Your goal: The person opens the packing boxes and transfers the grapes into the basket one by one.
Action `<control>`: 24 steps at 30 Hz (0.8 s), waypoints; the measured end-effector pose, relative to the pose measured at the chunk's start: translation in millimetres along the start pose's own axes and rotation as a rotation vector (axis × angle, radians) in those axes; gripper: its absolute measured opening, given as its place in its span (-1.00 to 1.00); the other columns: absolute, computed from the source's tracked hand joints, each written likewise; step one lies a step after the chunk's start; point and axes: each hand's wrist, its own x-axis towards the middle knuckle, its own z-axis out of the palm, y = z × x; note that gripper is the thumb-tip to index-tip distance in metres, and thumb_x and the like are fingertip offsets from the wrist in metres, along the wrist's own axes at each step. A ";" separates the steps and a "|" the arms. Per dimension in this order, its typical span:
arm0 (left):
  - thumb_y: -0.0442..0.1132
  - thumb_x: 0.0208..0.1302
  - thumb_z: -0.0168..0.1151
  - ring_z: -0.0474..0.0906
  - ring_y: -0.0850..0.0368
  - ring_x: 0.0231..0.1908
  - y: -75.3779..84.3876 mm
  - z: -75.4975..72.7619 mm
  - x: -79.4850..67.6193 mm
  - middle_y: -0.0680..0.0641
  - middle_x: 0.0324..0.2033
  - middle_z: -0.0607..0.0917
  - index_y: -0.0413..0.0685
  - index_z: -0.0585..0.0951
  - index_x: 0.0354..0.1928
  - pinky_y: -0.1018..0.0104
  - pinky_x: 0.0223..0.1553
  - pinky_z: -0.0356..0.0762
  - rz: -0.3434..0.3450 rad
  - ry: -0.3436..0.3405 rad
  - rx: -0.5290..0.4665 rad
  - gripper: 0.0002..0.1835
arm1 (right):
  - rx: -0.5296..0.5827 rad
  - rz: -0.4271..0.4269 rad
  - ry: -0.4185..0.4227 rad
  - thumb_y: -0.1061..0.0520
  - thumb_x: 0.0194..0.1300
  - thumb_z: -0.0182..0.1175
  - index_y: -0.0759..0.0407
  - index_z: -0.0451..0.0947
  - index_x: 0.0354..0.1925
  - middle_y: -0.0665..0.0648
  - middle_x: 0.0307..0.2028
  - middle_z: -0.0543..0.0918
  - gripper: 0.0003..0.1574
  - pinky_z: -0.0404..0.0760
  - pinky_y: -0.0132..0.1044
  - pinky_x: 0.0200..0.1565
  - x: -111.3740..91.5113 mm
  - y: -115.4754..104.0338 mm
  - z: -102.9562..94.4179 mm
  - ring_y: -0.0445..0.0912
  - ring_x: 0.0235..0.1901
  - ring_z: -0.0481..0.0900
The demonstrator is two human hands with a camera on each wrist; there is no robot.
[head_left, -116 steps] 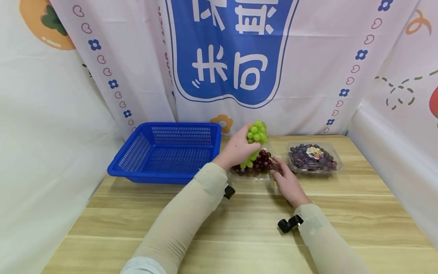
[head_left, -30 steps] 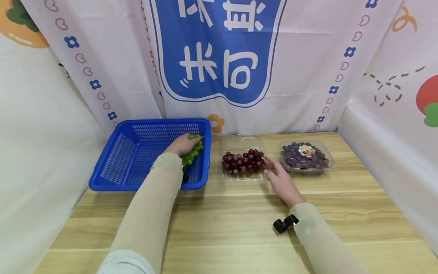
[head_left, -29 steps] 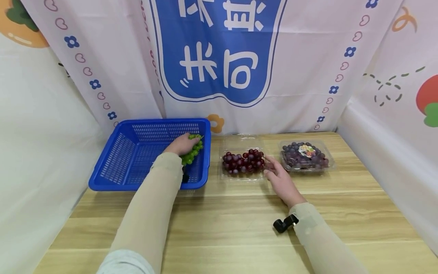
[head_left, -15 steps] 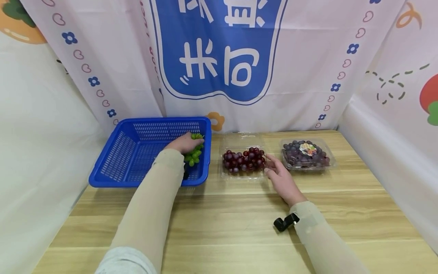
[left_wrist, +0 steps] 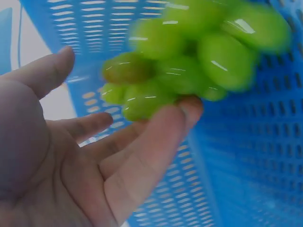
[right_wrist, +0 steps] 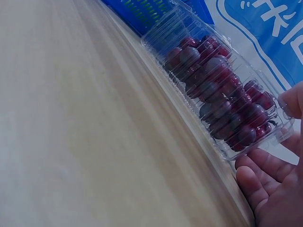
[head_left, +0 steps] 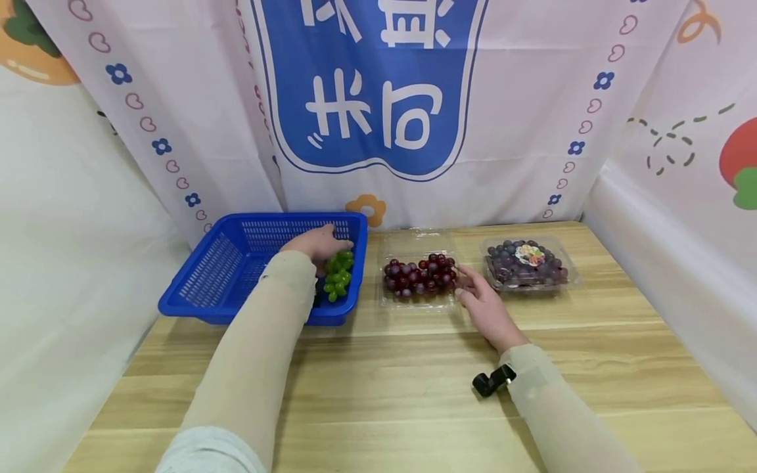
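Note:
My left hand (head_left: pixel 319 244) is inside the blue plastic basket (head_left: pixel 204 272), at its right end. In the left wrist view, its fingers (left_wrist: pixel 142 163) extend along the underside of a bunch of green grapes (head_left: pixel 339 274), and the thumb (left_wrist: pixel 45 71) stands apart from it. At the basket's right, an open transparent plastic box (head_left: pixel 416 246) contains a bunch of red grapes (head_left: pixel 421 276). My right hand (head_left: pixel 487 309) holds the box's right end, with fingertips on either side of the rim in the right wrist view.
A closed transparent box of dark purple grapes (head_left: pixel 526 264) with a round label stands right of the right hand. The wooden table (head_left: pixel 414 394) ends at a printed cloth (head_left: pixel 520 131) behind, and white cloth hangs at both sides.
The left hand has carried the green grapes leftward from over the open box and down into the basket, then loosened its fingers. The right hand has stayed at the box.

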 end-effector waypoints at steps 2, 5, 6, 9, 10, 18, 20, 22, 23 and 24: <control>0.21 0.49 0.06 0.62 -0.18 0.02 7.7 -2.7 -4.7 -0.22 0.58 0.00 0.01 -0.16 0.64 0.02 -0.13 0.68 0.023 0.014 0.050 -0.07 | -0.004 -0.006 -0.002 0.08 0.57 0.02 -0.01 0.07 0.59 0.21 0.40 0.35 -0.26 0.42 0.10 0.26 0.4 -0.2 -0.2 0.14 0.33 0.37; 0.23 0.49 0.05 0.57 -0.17 0.11 25.9 -5.0 -15.4 -0.18 0.55 0.14 0.04 -0.05 0.64 -0.05 0.00 0.61 0.088 0.058 0.164 -0.11 | -0.005 -0.005 -0.004 0.07 0.57 0.02 -0.02 0.07 0.59 0.21 0.40 0.35 -0.26 0.41 0.10 0.28 0.6 -0.3 -0.5 0.14 0.34 0.37; 0.24 0.48 0.05 0.53 -0.18 0.17 33.3 -4.9 -19.8 -0.17 0.53 0.19 0.05 0.00 0.63 -0.09 0.09 0.56 0.116 0.080 0.201 -0.13 | -0.004 -0.004 -0.005 0.07 0.57 0.02 -0.02 0.06 0.59 0.21 0.41 0.34 -0.26 0.40 0.09 0.29 0.5 -0.2 -0.7 0.15 0.34 0.36; 0.25 0.49 0.03 0.40 -0.17 0.31 56.7 -1.8 -32.7 -0.13 0.48 0.30 0.08 0.13 0.60 -0.15 0.27 0.37 0.219 0.137 0.300 -0.21 | -0.003 -0.003 -0.009 0.06 0.57 0.02 -0.02 0.06 0.59 0.21 0.41 0.34 -0.26 0.40 0.09 0.29 0.3 0.0 -0.8 0.14 0.35 0.35; 0.24 0.49 0.03 0.35 -0.15 0.36 64.2 0.1 -36.3 -0.12 0.47 0.33 0.08 0.16 0.59 -0.15 0.32 0.30 0.254 0.153 0.325 -0.23 | -0.003 -0.002 -0.010 0.06 0.57 0.01 -0.03 0.06 0.60 0.20 0.41 0.34 -0.26 0.40 0.09 0.29 0.4 0.2 -1.0 0.14 0.35 0.35; 0.21 0.49 0.06 0.23 -0.04 0.45 105.4 21.6 -53.3 -0.04 0.46 0.35 0.09 0.30 0.52 -0.06 0.40 0.20 0.440 0.170 0.438 -0.31 | -0.001 -0.003 -0.010 0.06 0.57 0.02 -0.05 0.07 0.59 0.20 0.40 0.35 -0.26 0.41 0.10 0.27 0.0 0.4 -1.0 0.13 0.33 0.37; 0.22 0.49 0.06 0.21 -0.05 0.45 109.6 27.8 -53.7 -0.04 0.47 0.34 0.09 0.30 0.52 -0.06 0.40 0.20 0.452 0.164 0.452 -0.31 | -0.002 -0.004 -0.009 0.06 0.57 0.02 -0.05 0.07 0.59 0.20 0.40 0.35 -0.26 0.41 0.10 0.27 0.2 0.1 -0.9 0.13 0.33 0.37; 0.21 0.48 0.07 0.23 -0.04 0.44 112.7 34.7 -53.6 -0.04 0.46 0.34 0.08 0.30 0.52 -0.06 0.39 0.22 0.458 0.157 0.468 -0.31 | 0.003 -0.005 -0.009 0.07 0.57 0.02 -0.04 0.07 0.59 0.20 0.40 0.35 -0.27 0.42 0.10 0.27 0.8 0.2 -1.0 0.13 0.33 0.37; 0.21 0.47 0.08 0.26 -0.03 0.43 114.1 38.3 -53.4 -0.04 0.46 0.35 0.08 0.31 0.52 -0.06 0.38 0.25 0.460 0.153 0.479 -0.30 | 0.005 -0.005 -0.011 0.07 0.57 0.01 -0.04 0.07 0.59 0.21 0.41 0.34 -0.26 0.41 0.10 0.27 1.2 0.4 -1.2 0.13 0.34 0.36; 0.20 0.47 0.09 0.29 -0.02 0.41 115.5 42.1 -53.1 -0.04 0.45 0.37 0.07 0.32 0.51 -0.06 0.36 0.28 0.464 0.150 0.491 -0.31 | 0.007 -0.004 -0.012 0.08 0.57 0.01 -0.03 0.06 0.59 0.21 0.41 0.34 -0.26 0.42 0.10 0.26 1.5 0.5 -1.3 0.13 0.34 0.35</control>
